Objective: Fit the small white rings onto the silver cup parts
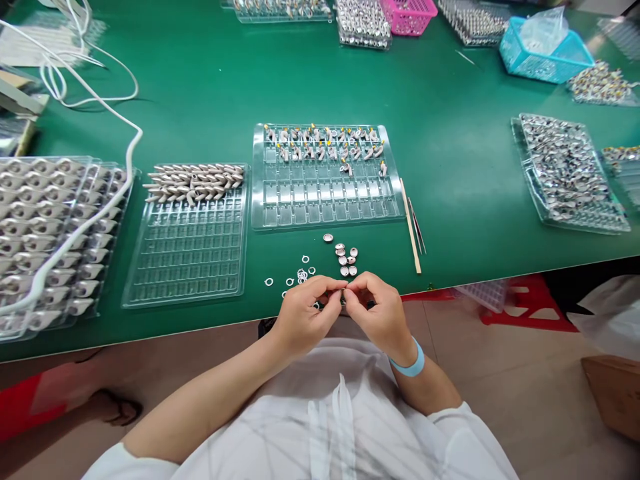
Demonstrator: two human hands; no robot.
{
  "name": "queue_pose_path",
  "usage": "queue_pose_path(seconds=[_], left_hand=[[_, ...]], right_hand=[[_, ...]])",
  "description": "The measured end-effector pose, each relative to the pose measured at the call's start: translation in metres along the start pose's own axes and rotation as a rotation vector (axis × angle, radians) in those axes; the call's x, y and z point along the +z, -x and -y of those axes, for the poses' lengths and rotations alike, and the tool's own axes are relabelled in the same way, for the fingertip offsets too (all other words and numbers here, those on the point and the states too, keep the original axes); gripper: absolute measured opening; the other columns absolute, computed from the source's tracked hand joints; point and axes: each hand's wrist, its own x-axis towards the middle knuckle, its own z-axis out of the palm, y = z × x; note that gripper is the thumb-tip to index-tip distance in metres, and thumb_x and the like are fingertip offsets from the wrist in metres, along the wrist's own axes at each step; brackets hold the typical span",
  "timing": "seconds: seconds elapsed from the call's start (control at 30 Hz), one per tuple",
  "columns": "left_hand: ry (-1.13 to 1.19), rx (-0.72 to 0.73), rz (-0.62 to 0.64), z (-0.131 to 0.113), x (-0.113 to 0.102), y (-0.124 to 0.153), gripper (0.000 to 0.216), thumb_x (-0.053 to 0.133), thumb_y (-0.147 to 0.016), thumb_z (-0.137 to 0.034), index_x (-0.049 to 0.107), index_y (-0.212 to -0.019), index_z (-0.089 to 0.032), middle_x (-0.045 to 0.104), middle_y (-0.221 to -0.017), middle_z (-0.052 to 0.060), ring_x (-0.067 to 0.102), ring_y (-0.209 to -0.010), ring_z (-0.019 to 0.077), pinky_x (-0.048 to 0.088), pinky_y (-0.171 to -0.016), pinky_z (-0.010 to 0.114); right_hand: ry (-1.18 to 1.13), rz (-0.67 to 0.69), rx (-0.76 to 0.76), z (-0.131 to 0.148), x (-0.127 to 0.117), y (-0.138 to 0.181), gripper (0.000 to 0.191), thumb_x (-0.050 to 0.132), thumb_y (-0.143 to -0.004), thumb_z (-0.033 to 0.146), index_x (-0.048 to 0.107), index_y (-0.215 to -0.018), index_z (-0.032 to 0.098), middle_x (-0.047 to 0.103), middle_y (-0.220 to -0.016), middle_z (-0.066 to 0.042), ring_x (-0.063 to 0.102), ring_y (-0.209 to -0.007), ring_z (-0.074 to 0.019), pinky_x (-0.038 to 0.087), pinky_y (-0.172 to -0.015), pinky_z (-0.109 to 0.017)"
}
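Note:
My left hand (309, 313) and my right hand (375, 312) meet at the table's front edge, fingertips pinched together. Between them is a small dark part (343, 297), mostly covered by the fingers, so its kind is unclear. Just beyond the right hand lie several small round metal caps (343, 261), with one cap (328, 238) apart from the others. Several thin white rings (302, 275) are scattered beside the left hand. Farther back, a clear compartment tray (285, 193) has small metal parts with yellow tips (320, 152) in its back rows.
A wooden stick (411, 227) and tweezers (417, 227) lie right of the tray. To the left are a tray of slanted metal parts (195, 183), stacked trays (45, 233) and a white cable (100, 213). Blue (543, 57) and pink (410, 17) baskets and a filled tray (570, 170) stand farther off.

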Motion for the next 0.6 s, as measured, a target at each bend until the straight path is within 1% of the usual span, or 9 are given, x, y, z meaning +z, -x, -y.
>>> queue_pose_path(seconds=[0.17,0.3,0.4,0.5,0.6], left_hand=[[0.01,0.074,0.005,0.0031,0.0015,0.002,0.02,0.052,-0.088,-0.014,0.069,-0.097,-0.014,0.072,-0.087,0.006,0.066,-0.076,0.0145,0.052,-0.07,0.024],[0.043,0.082,0.044,0.006,0.0016,0.0029,0.021,0.05,-0.09,-0.015,0.068,-0.102,-0.014,0.072,-0.094,0.008,0.068,-0.083,0.0168,0.054,-0.077,0.028],[0.025,0.073,0.042,0.0053,0.0011,0.0024,0.021,0.051,-0.089,-0.014,0.069,-0.1,-0.014,0.072,-0.093,0.008,0.068,-0.081,0.0166,0.054,-0.074,0.027],[-0.001,0.068,0.013,0.0039,0.0011,0.0014,0.019,0.053,-0.086,-0.012,0.069,-0.097,-0.015,0.072,-0.086,0.006,0.067,-0.075,0.0149,0.052,-0.067,0.024],[0.006,0.089,-0.01,0.0035,0.0019,0.0004,0.019,0.053,-0.085,-0.011,0.07,-0.094,-0.014,0.072,-0.083,0.006,0.065,-0.072,0.0139,0.051,-0.064,0.023]], right_hand=[[-0.046,0.02,0.051,-0.0047,0.0009,0.0007,0.009,0.057,-0.085,0.019,0.055,-0.076,0.019,0.053,-0.07,0.003,0.048,-0.056,-0.0082,0.04,-0.052,-0.021],[-0.041,0.004,0.042,-0.0069,0.0016,0.0009,0.009,0.057,-0.085,0.019,0.055,-0.076,0.019,0.054,-0.07,0.003,0.049,-0.058,-0.0089,0.041,-0.053,-0.022],[-0.015,-0.009,0.017,-0.007,0.0022,0.0009,0.009,0.057,-0.085,0.018,0.056,-0.076,0.019,0.055,-0.071,0.002,0.05,-0.059,-0.0094,0.042,-0.054,-0.022],[-0.008,-0.008,-0.005,-0.0074,0.0025,0.001,0.009,0.057,-0.085,0.018,0.056,-0.076,0.019,0.055,-0.071,0.002,0.05,-0.06,-0.0098,0.042,-0.055,-0.023],[-0.02,-0.004,-0.014,-0.0088,0.0027,0.0014,0.009,0.056,-0.085,0.017,0.055,-0.077,0.019,0.055,-0.072,0.002,0.051,-0.061,-0.0103,0.042,-0.056,-0.023]])
